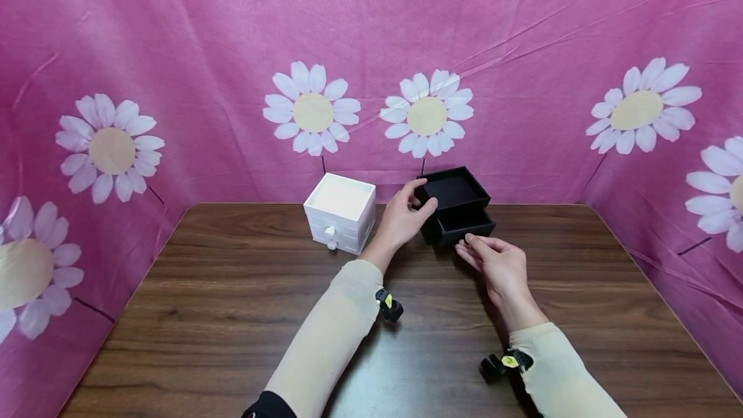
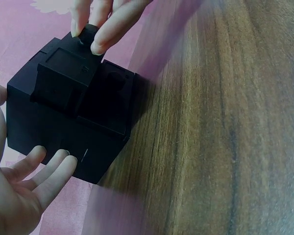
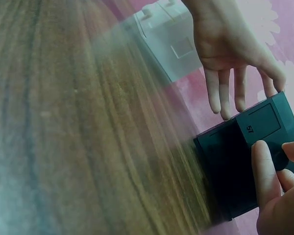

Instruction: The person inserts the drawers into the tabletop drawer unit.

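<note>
A black two-drawer box (image 1: 458, 187) with a shallow open top tray stands at the back of the table. Its upper drawer (image 2: 63, 78) is pulled partly out, and the lower one (image 2: 108, 98) sits in. My right hand (image 1: 504, 269) pinches the upper drawer's round knob (image 2: 86, 36) between thumb and fingers. Against the box's left side rest the extended fingertips of my left hand (image 1: 402, 217), thumb toward the front edge. The right wrist view shows the left hand (image 3: 230, 44) with fingers spread along that side. From above, the part of the pulled drawer I see holds nothing visible.
A white box (image 1: 342, 211) of like shape, with two white knobs, stands left of my left hand. Behind the wooden table (image 1: 232, 315) hangs a pink cloth (image 1: 360, 11) with daisies. Each sleeve carries a small black wrist camera (image 1: 390, 307).
</note>
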A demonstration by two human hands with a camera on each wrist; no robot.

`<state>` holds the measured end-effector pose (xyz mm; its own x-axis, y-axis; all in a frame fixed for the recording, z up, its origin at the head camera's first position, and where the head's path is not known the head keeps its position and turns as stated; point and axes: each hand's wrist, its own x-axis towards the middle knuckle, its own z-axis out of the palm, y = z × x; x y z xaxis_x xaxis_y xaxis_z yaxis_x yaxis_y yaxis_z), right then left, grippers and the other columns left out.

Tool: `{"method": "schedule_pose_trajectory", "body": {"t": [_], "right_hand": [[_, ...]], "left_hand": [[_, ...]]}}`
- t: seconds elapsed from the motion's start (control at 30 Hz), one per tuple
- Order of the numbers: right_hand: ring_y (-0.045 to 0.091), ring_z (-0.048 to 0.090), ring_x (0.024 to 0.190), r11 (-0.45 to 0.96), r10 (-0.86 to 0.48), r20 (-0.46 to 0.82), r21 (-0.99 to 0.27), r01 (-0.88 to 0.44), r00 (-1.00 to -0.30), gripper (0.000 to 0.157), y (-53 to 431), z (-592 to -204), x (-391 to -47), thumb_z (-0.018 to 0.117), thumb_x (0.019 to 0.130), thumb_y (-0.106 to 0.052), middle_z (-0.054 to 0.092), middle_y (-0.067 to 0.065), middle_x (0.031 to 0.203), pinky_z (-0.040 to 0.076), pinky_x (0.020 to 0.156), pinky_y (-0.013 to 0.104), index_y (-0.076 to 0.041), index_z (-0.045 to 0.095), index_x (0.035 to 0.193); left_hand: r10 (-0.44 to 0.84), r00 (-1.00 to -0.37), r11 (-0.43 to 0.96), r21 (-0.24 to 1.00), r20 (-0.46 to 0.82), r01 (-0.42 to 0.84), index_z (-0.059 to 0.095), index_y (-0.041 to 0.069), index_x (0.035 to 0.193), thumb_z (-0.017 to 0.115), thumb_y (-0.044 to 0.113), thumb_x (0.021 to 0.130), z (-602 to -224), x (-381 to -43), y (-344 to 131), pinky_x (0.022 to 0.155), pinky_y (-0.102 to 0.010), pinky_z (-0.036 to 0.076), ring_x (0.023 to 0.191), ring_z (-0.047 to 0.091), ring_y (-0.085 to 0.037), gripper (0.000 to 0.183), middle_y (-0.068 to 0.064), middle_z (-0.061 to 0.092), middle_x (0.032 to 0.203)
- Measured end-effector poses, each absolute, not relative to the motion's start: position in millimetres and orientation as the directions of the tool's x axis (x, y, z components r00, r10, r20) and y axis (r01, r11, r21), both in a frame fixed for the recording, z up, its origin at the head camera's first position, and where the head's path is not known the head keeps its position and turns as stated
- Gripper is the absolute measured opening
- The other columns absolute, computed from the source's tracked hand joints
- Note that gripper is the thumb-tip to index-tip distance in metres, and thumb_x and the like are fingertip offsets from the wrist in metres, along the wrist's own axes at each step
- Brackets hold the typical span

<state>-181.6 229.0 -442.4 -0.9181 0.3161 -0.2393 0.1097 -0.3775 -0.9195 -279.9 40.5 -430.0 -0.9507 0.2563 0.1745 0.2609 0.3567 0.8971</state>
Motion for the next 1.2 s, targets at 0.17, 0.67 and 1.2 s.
{"method": "schedule_pose_trajectory", "body": {"t": [0.17,0.67,1.2], "right_hand": [[0.014,0.082,0.079,-0.364,0.317,-0.246,-0.923,0.122,-0.916,0.023,229.0,-441.2,-185.5,0.068,0.102,0.002,0.081,0.004,0.082,0.067,0.082,0.03,-0.009,0.078,0.085],[0.013,0.081,0.078,-0.347,0.321,-0.226,-0.932,0.108,-0.92,0.018,226.8,-440.4,-196.4,0.068,0.103,0.0,0.081,0.002,0.081,0.066,0.081,0.029,-0.009,0.074,0.088],[0.013,0.081,0.076,-0.371,0.322,-0.218,-0.924,0.089,-0.921,0.014,224.0,-443.7,-209.1,0.069,0.103,0.0,0.08,0.003,0.079,0.067,0.08,0.029,-0.007,0.072,0.091]], "left_hand": [[0.254,-0.953,0.36,0.898,0.167,0.253,0.056,0.028,0.156,0.068,0.041,0.104,-429.4,-279.7,40.8,0.089,-0.035,0.057,0.116,0.065,-0.024,0.055,-0.013,0.065,0.127],[0.253,-0.949,0.356,0.895,0.186,0.27,0.056,0.026,0.156,0.068,0.041,0.104,-428.8,-278.6,40.8,0.09,-0.035,0.057,0.114,0.066,-0.025,0.055,-0.015,0.066,0.127],[0.249,-0.95,0.363,0.891,0.19,0.274,0.057,0.026,0.155,0.068,0.041,0.103,-430.1,-279.6,41.8,0.09,-0.035,0.057,0.112,0.066,-0.024,0.055,-0.015,0.066,0.125]]}}
